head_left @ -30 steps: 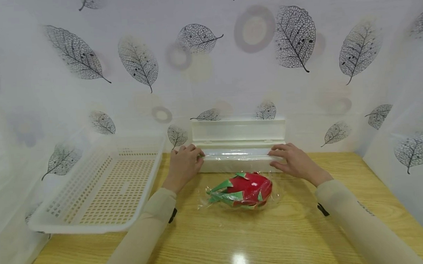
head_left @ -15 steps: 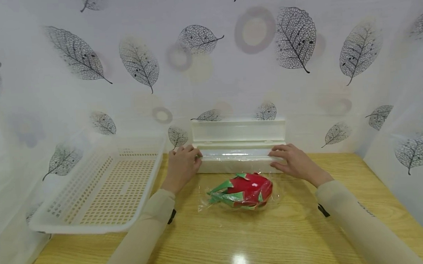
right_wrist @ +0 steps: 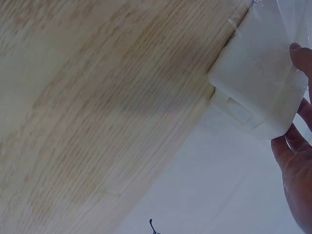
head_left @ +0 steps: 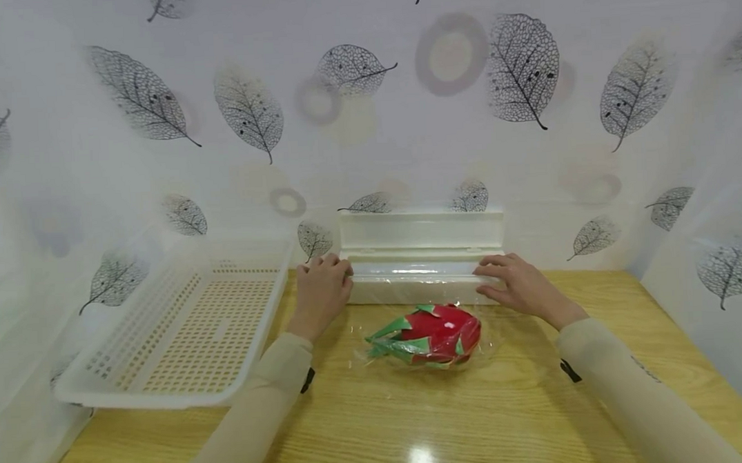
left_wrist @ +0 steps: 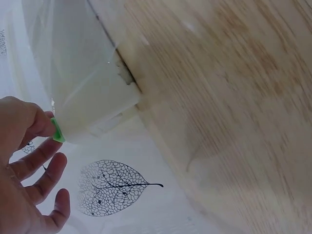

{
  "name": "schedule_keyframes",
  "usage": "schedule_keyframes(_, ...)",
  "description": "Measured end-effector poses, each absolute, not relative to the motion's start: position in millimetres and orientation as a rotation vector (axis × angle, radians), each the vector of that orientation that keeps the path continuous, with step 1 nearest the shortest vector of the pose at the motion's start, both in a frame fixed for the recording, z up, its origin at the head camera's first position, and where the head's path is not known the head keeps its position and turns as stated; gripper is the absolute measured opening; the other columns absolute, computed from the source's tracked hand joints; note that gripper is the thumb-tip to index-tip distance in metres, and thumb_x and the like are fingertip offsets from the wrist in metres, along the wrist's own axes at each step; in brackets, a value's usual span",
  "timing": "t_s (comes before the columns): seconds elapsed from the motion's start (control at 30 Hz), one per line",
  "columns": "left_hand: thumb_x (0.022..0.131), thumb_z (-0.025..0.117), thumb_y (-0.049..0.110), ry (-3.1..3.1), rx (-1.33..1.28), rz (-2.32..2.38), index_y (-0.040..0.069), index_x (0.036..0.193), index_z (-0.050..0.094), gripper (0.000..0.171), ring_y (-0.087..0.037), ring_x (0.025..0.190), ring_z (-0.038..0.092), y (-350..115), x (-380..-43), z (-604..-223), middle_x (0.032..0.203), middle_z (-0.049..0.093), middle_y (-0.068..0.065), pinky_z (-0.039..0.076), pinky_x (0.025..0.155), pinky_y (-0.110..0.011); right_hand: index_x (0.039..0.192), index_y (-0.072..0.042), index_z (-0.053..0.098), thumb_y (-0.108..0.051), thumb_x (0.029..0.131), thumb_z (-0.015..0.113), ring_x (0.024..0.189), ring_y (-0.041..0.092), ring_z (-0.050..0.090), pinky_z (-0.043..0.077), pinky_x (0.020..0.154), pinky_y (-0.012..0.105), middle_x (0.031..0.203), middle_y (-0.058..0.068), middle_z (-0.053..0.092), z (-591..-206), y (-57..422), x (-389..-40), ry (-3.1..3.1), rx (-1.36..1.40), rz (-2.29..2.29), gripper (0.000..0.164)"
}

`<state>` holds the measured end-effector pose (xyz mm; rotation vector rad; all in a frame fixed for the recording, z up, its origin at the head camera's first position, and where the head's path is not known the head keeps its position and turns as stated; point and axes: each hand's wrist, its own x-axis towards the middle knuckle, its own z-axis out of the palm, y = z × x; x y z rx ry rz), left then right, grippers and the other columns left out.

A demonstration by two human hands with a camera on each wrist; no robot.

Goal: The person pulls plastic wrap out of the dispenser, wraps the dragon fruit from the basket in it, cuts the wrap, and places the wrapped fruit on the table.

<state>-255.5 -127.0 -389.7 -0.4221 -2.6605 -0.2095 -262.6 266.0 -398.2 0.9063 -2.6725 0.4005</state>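
A white cling film dispenser box (head_left: 411, 290) lies at the back of the table, its lid (head_left: 422, 229) raised and the film roll (head_left: 416, 269) showing inside. At its left end my left hand (head_left: 322, 292) pinches a small green slide cutter (left_wrist: 58, 130), seen in the left wrist view. My right hand (head_left: 522, 285) grips the box's right end, thumb on the front face and fingers over the top and end. In front of the box lies a red dragon fruit (head_left: 444, 333) with green scales, under clear cling film (head_left: 359, 356) that spreads onto the table.
To the left stands a white perforated plastic basket (head_left: 232, 396), near my left forearm. The wooden table (head_left: 429, 422) extends toward the front. A leaf-patterned white sheet (head_left: 399, 154) hangs close behind the box and along both sides.
My left hand has slid slightly left along the box to its end. The right hand keeps its place on the box. The head view has shifted a little.
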Motion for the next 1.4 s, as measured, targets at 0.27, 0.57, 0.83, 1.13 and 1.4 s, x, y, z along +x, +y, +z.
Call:
schedule_keyframes(0.27,0.094,0.066,0.018,-2.652,-0.432,-0.305,0.019,0.108,0.074,0.016,-0.029,0.102,0.064,-115,-234,-372,0.112,0.071,-0.004,0.053,0.084,-0.051,0.124,-0.006,0.072,-0.024,0.092,0.076,0.12,0.043,0.06,0.05,0.099,0.063,0.131,0.022,0.067,-400,267,-260,-2.721,0.883,0.471,0.037)
schedule_keyframes(0.57,0.091,0.072,0.02,-2.553,-0.83,-0.444,0.02,0.097,0.078,0.008,-0.009,0.068,0.06,-102,-177,-348,0.088,0.074,0.007,0.039,0.056,-0.021,0.126,-0.001,0.069,-0.02,0.09,0.078,0.122,0.046,0.062,0.047,0.103,0.065,0.131,0.022,0.068,-387,274,-253,-2.707,0.882,0.598,0.042)
schedule_keyframes(0.83,0.089,0.076,0.03,-2.637,-0.943,-0.505,0.019,0.102,0.076,0.017,-0.013,0.087,0.068,-108,-157,-353,0.099,0.073,0.004,0.055,0.072,-0.032,0.118,-0.005,0.074,-0.02,0.087,0.081,0.12,0.044,0.064,0.054,0.094,0.061,0.126,0.02,0.071,-369,280,-247,-2.665,0.87,0.56,0.036)
schedule_keyframes(1.13,0.094,0.073,0.034,-2.764,-1.013,-0.539,0.021,0.106,0.076,0.019,-0.019,0.095,0.067,-110,-157,-365,0.107,0.072,-0.001,0.055,0.076,-0.039,0.118,-0.007,0.073,-0.03,0.092,0.077,0.116,0.045,0.065,0.051,0.099,0.063,0.124,0.019,0.072,-371,284,-249,-2.813,0.778,0.543,0.035)
schedule_keyframes(1.4,0.094,0.072,0.028,-2.729,-1.036,-0.617,0.022,0.096,0.075,0.007,-0.015,0.085,0.064,-109,-160,-365,0.099,0.071,0.001,0.048,0.066,-0.027,0.128,-0.003,0.069,-0.032,0.097,0.07,0.115,0.042,0.065,0.057,0.092,0.055,0.128,0.024,0.068,-357,292,-254,-2.89,0.519,0.778,0.043)
